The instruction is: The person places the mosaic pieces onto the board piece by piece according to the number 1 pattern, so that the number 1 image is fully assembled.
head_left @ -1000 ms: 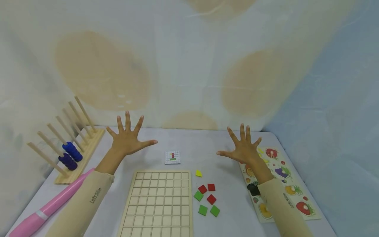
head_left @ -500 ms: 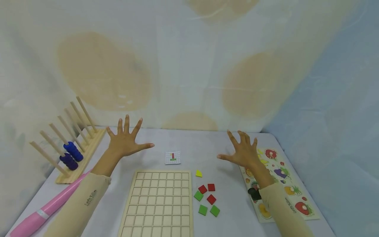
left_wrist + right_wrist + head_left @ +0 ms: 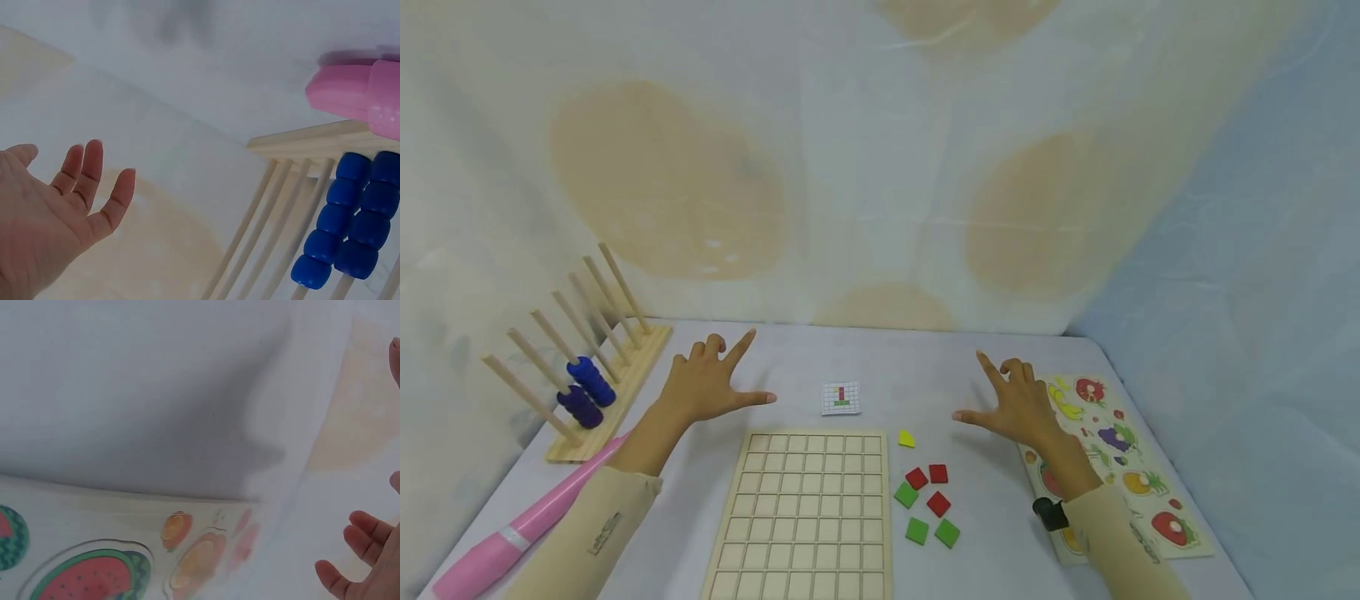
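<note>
Your two hands [image 3: 703,385] [image 3: 1019,406] spread empty near three red tiles [image 3: 938,504], three green tiles [image 3: 917,531], one yellow piece [image 3: 906,438]; sleeve lettering [image 3: 604,533] blurred.

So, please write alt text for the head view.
A person's left hand and right hand hover empty over a table. On it lie a grid board and red, green and yellow tiles; a peg rack stands left, a fruit board right.

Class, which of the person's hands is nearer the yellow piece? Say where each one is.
Right. In the head view, the right hand is to the right of the yellow piece; the left hand is farther off, to its left, past the pattern card.
</note>
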### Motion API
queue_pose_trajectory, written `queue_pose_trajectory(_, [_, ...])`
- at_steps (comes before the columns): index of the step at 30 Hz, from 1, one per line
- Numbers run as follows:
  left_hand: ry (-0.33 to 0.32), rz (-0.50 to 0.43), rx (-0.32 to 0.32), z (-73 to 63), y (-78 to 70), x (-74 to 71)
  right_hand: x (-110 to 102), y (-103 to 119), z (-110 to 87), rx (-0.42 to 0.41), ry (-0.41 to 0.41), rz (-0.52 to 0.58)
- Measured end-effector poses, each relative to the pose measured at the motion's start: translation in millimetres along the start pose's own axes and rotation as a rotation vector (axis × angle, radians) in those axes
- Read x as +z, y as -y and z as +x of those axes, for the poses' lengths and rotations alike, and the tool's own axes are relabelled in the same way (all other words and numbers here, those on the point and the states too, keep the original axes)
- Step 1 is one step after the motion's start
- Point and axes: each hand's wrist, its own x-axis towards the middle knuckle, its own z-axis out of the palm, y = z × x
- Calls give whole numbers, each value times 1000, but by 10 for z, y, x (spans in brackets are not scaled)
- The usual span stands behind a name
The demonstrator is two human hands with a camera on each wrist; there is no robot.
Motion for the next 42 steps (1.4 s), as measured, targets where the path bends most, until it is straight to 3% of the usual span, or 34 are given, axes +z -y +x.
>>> queue_pose_trajectory(11, [-12,-20,19,-245,33,162,132,81,-160,36,45,60])
queue_pose_trajectory(17, [-11,-91,63,-419,27,259,192,142,-260,43,67,67])
queue_pose_trajectory(26, [145,-231,82,-721,-8,285,324,229,-383,-1,49,51])
queue_pose_trajectory(33, [322,-354,92,-804,7,313,385,281,-444,-7,50,70])
queue_pose_trajectory(42, [398,-370,85,-878,81,370,455,362,-459,-50,7,65])
